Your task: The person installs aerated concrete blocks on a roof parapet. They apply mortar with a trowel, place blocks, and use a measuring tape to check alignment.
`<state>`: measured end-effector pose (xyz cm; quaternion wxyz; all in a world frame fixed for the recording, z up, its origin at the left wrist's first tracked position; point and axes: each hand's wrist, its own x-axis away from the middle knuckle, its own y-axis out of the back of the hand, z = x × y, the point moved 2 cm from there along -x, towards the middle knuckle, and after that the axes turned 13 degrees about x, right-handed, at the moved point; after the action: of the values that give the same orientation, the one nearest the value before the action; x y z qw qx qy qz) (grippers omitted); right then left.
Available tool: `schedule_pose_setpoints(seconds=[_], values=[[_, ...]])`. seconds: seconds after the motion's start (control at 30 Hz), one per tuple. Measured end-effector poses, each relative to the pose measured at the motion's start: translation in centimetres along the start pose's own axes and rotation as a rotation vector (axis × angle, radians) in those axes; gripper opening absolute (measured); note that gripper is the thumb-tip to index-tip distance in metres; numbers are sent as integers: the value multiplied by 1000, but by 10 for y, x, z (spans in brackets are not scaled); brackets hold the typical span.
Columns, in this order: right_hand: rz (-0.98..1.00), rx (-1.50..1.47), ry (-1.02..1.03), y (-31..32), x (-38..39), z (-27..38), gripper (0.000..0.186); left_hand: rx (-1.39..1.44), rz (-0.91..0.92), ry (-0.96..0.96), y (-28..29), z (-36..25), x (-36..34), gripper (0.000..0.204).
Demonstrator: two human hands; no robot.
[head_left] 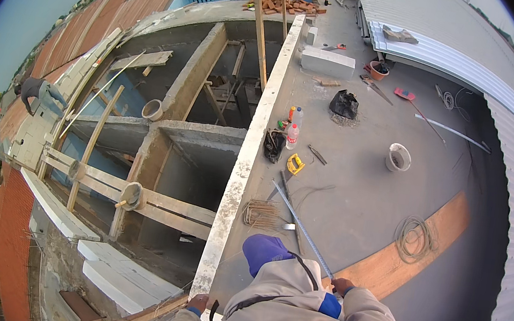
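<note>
At the bottom, my left hand [199, 302] rests on the pale wall top [243, 178], fingers laid over its edge with nothing visible in them. My right hand [342, 286] is closed at the near end of a long silver measuring strip [306, 233], low over the floor. A dark bar [293, 208] lies along the strip's left side. The right hand is beside a brown plank [397, 259] with a coil of wire [415, 239] on it. Beige sleeves with blue cuffs cover my arms. A purple cloth-like item [265, 253] shows ahead of the beige fabric; I cannot tell what it is.
Left of the wall drop open concrete bays [196, 172] crossed by boards. Bent rods [260, 213], a yellow-handled tool [295, 164], bottles [292, 136], a bucket [398, 158], a black bag [344, 104] and a white block [327, 63] stand or lie ahead. Another person [39, 94] bends at far left.
</note>
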<state>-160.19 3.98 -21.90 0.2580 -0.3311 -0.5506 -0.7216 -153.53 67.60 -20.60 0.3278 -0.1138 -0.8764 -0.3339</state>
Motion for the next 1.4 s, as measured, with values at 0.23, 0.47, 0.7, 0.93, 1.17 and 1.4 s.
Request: schedule_pose_setpoints(seconds=[0.23, 0.47, 0.7, 0.93, 1.17, 1.4], values=[[-345, -989, -369, 4, 3, -35, 43, -71, 373, -71, -36, -90, -69, 38], [-612, -1438, -411, 132, -33, -145, 39, 330, 432, 124, -161, -329, -183, 53], [-576, -1546, -1, 346, -75, -272, 58, 195, 726, -11, -322, -699, -262, 59], [-452, -1681, 224, 525, -130, -330, 75, 518, 987, 44, -402, -946, -249, 78], [-670, -1413, 365, 675, -224, -400, 59, 745, 1224, 159, -475, -1104, -329, 79], [-756, -1261, -8, 771, -294, -568, 62, 242, 968, -360, -526, -1250, -472, 64]])
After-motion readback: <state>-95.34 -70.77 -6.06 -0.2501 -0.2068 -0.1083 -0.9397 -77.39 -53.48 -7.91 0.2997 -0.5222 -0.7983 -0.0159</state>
